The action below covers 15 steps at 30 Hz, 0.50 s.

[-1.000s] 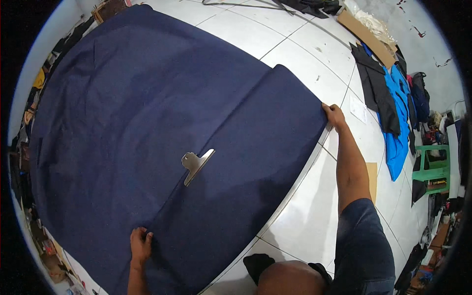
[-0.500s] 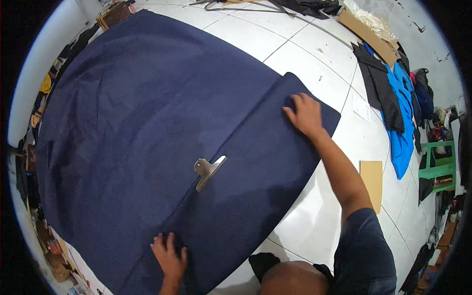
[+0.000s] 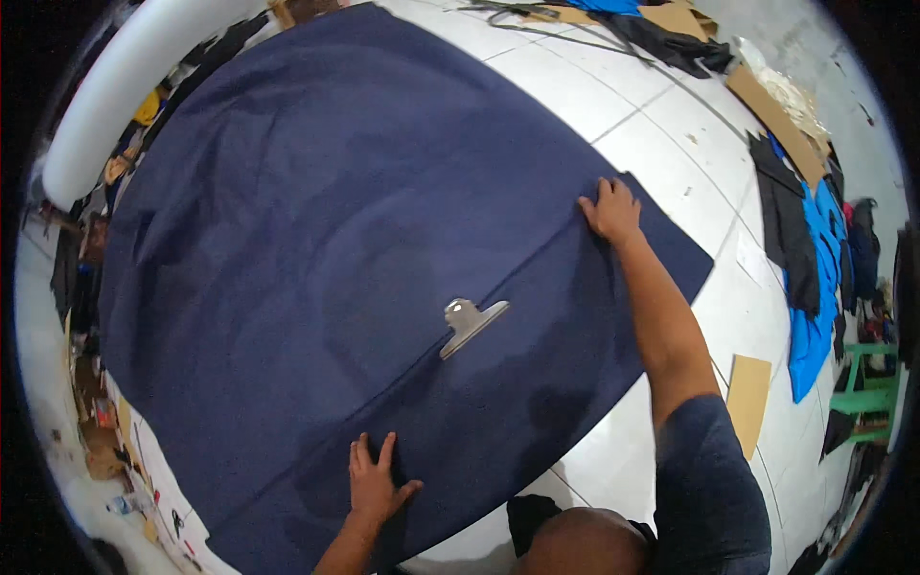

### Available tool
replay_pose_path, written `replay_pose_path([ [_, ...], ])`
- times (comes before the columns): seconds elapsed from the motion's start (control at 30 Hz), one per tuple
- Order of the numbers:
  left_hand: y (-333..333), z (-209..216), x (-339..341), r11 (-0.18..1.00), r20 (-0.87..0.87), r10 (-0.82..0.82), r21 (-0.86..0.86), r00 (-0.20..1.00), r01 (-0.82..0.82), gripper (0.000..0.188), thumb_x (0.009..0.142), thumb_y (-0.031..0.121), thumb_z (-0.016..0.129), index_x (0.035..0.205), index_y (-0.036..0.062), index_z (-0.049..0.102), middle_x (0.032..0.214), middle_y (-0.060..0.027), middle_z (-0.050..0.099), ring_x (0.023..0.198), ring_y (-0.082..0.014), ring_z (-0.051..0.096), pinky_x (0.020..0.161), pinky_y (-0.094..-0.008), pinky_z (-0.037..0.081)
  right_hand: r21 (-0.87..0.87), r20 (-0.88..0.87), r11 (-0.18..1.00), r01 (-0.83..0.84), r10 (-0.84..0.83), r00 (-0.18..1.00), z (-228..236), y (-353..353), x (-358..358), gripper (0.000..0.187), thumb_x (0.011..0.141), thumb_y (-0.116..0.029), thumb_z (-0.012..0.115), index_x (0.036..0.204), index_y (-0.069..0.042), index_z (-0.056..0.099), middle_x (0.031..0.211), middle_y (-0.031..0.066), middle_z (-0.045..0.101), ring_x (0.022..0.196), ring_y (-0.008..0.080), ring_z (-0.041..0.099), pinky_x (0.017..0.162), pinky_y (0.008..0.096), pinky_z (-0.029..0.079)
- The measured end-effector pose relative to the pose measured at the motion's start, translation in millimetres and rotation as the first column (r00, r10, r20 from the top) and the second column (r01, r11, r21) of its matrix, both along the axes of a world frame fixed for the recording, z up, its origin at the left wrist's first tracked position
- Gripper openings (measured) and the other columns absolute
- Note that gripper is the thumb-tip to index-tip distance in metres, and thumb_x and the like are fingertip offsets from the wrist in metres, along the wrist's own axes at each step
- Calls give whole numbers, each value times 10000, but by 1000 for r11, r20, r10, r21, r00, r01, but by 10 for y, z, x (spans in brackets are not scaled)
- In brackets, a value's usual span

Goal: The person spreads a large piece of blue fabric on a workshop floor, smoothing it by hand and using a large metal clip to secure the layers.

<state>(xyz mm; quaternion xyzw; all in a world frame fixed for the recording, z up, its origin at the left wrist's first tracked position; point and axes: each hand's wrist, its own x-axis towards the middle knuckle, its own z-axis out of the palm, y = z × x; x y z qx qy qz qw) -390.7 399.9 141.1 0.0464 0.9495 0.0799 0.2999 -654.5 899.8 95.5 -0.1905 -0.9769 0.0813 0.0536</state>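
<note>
A large sheet of dark navy fabric (image 3: 287, 220) lies spread over the floor. Its near right side is folded over in a wide flap (image 3: 517, 412), whose edge runs slantwise across the cloth. Midway along that edge, a silver metal bulldog clip (image 3: 473, 328) sits on the fold. My left hand (image 3: 378, 484) rests on the flap near its lower end, fingers spread, holding nothing. At the upper end of the fold, my right hand (image 3: 614, 211) lies on the cloth with its fingers stretched out, also holding nothing.
White floor tiles (image 3: 661, 144) surround the cloth. A tan cardboard piece (image 3: 748, 404) lies to the right, beyond it black and blue fabric (image 3: 813, 335) and a green plastic stool (image 3: 867, 398). Dark cloth (image 3: 661, 48) lies at the back; assorted clutter (image 3: 101, 431) lines the left.
The whole view has shifted, so the cloth and clip appear farther right. My right hand has moved onto the fold's edge near its upper end. My left hand's fingers remain spread on the cloth.
</note>
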Motion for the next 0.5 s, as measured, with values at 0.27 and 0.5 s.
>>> replay_pose_path([
  [0.27, -27, -56, -81, 1000, -55, -6, 29, 998, 8, 958, 629, 421, 814, 1413, 218, 302, 1438, -272, 204, 1328, -475, 200, 1051, -565, 279, -72, -332, 630, -773, 716, 614, 270, -2132, 905, 465, 833, -356, 621, 1165, -35, 558, 1184, 181, 551, 1092, 341, 533, 931, 422, 409],
  [0.5, -53, -72, 34, 998, -27, 32, 55, 999, -31, 972, 651, 396, 804, 1431, 266, 240, 1458, -225, 190, 1343, -443, 190, 1012, -637, 289, -188, -127, 696, -693, 682, 720, 224, -2340, 756, 318, 760, -330, 608, 836, -26, 553, 919, 196, 599, 809, 376, 604, 709, 461, 487],
])
